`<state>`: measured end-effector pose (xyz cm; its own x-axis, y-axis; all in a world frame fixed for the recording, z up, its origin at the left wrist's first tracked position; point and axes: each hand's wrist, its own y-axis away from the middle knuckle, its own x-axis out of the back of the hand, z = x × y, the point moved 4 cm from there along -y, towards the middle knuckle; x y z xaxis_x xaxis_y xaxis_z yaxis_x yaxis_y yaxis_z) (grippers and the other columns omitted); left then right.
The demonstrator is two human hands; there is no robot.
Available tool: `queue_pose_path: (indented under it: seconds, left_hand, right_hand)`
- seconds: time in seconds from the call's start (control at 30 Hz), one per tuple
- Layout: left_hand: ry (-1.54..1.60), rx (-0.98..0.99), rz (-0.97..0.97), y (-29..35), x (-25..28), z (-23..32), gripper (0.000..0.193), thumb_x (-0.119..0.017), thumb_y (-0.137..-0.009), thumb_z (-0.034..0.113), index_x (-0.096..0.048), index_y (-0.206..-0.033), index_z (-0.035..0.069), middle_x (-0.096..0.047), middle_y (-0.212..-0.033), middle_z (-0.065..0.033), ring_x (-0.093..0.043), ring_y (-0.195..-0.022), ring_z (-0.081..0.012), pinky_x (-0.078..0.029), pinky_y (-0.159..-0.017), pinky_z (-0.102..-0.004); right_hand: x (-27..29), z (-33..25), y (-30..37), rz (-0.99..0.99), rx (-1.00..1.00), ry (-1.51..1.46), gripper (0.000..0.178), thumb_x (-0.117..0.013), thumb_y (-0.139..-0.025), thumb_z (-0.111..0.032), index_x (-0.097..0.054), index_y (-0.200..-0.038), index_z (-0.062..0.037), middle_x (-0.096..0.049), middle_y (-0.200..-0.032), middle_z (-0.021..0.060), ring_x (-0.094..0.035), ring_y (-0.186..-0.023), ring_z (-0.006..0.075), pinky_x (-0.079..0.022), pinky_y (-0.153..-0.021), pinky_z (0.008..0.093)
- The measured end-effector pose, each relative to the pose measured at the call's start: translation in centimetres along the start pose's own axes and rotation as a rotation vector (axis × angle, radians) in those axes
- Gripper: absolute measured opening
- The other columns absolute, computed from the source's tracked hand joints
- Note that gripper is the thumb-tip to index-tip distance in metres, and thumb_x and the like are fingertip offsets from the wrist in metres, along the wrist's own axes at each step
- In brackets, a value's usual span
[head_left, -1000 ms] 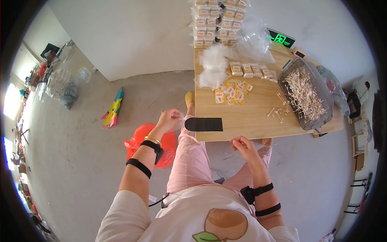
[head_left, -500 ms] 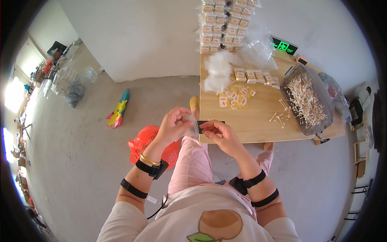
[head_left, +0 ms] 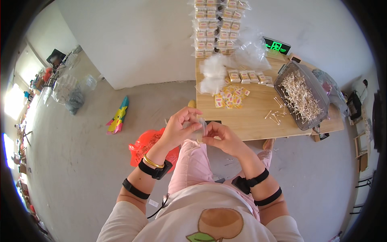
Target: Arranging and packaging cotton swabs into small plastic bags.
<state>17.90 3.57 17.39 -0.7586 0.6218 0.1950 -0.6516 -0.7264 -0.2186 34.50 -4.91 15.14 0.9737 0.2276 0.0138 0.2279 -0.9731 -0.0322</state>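
A small clear plastic bag (head_left: 202, 126) is stretched between my hands, just off the table's near left corner. My left hand (head_left: 182, 126) pinches one side of it, thumb against fingers. My right hand (head_left: 222, 138) has thumb and fingertips closed at the bag's other side. Beyond the hands on the table lie a pile of small yellow-and-white cards (head_left: 231, 97), a row of filled packets (head_left: 244, 76) and a heap of clear empty bags (head_left: 213, 74).
A grey bin of cotton swabs (head_left: 300, 97) stands on the right of the wooden table (head_left: 250, 121), loose swabs (head_left: 275, 117) beside it. Stacked packs (head_left: 205, 30) rise at the back. A red plastic bag (head_left: 141, 147) sits on the floor to the left, and a colourful folded item (head_left: 119, 117) lies farther off.
My right hand has come left to the clear bag and closed its fingertips on it. The left hand has stayed on the bag. The whole view has shifted slightly.
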Motion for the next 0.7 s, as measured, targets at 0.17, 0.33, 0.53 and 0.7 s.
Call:
queue_pose_path:
  seconds: [0.17,0.33,0.53,0.7]
  left_hand:
    - [-0.051,0.057,-0.012,0.3,-0.1,1.1,0.043,-0.077,-0.086,0.007,-0.06,-0.125,0.005,-0.067,-0.102,-0.0032,-0.065,-0.095,-0.0114,-0.052,-0.082,-0.0286]
    - [-0.747,-0.266,-0.034,1.4,-1.9,4.2,0.069,-0.089,-0.072,0.024,-0.054,-0.13,0.007,-0.065,-0.117,-0.0121,-0.064,-0.106,-0.0269,-0.047,-0.094,-0.0397]
    - [-0.661,-0.215,-0.046,1.1,-2.6,3.0,0.073,-0.09,-0.068,0.023,-0.054,-0.13,0.009,-0.064,-0.113,-0.0082,-0.063,-0.103,-0.0271,-0.045,-0.093,-0.0407]
    - [-0.603,-0.231,-0.07,1.1,-2.3,2.7,0.07,-0.09,-0.068,0.02,-0.055,-0.128,0.011,-0.064,-0.109,-0.0061,-0.062,-0.099,-0.0248,-0.045,-0.092,-0.0398]
  right_hand:
    - [0.9,0.4,0.7,0.11,0.004,-0.069,0.017,-0.078,-0.09,-0.015,-0.064,-0.093,-0.0058,-0.064,-0.086,-0.0015,-0.057,-0.083,0.0094,-0.048,-0.078,0.027]
    - [1.0,0.0,0.9,0.156,0.03,0.072,0.018,-0.08,-0.088,-0.016,-0.065,-0.091,-0.0055,-0.066,-0.084,-0.0009,-0.057,-0.081,0.01,-0.047,-0.079,0.0281]
    - [0.6,-0.2,1.3,0.173,0.06,0.131,0.019,-0.08,-0.087,-0.018,-0.065,-0.091,-0.0054,-0.067,-0.081,-0.0002,-0.058,-0.08,0.0101,-0.045,-0.08,0.0285]
    - [0.7,0.2,1.5,0.145,0.032,0.157,0.02,-0.08,-0.087,-0.017,-0.064,-0.091,-0.0053,-0.067,-0.082,-0.0003,-0.058,-0.079,0.0101,-0.045,-0.08,0.0287]
